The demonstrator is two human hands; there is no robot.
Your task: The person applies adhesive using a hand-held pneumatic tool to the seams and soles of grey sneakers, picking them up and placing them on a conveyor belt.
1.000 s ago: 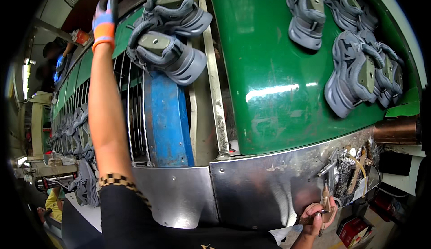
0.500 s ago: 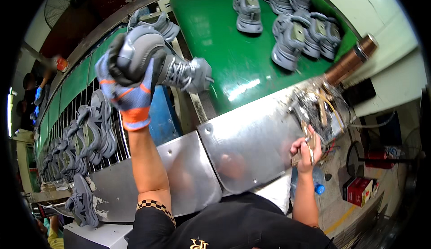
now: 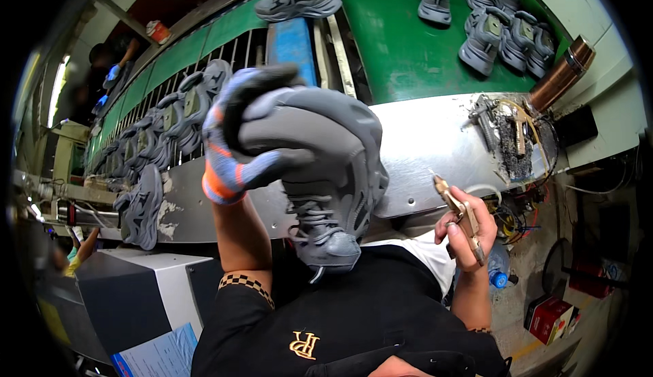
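The grey shoe [image 3: 326,132] is in the air in front of the person's chest, over the near edge of the metal-topped desk [image 3: 425,125], with its laced tongue end tipped down toward the black shirt [image 3: 292,309]. The left hand [image 3: 224,139], in a blue, orange and black glove, is closed around the toe, with fingers over one side and the thumb across the other. The bare right hand [image 3: 476,231] is wrapped around a brass-coloured metal tool [image 3: 461,210], whose slim tip points up and toward the shoe but stays apart from it. The shoe's opening is hidden; the shoes [image 3: 484,40] on the green belt [image 3: 388,57] show pale green blocks in theirs, so this one may well be filled too, which would make it fairly heavy and firm rather than floppy. The upper looks like smooth, slightly yielding material that could mark or scuff under a hard grip, while the thick sculpted sole looks stiffer and sturdier. The toe gives a broad, rounded hold, and the dark glove facing probably helps against slipping, though with the weight hanging toward the heel the shoe might swing or twist. Spreading the grip across toe and sole edge seems safest; the laces look too loose to carry it.
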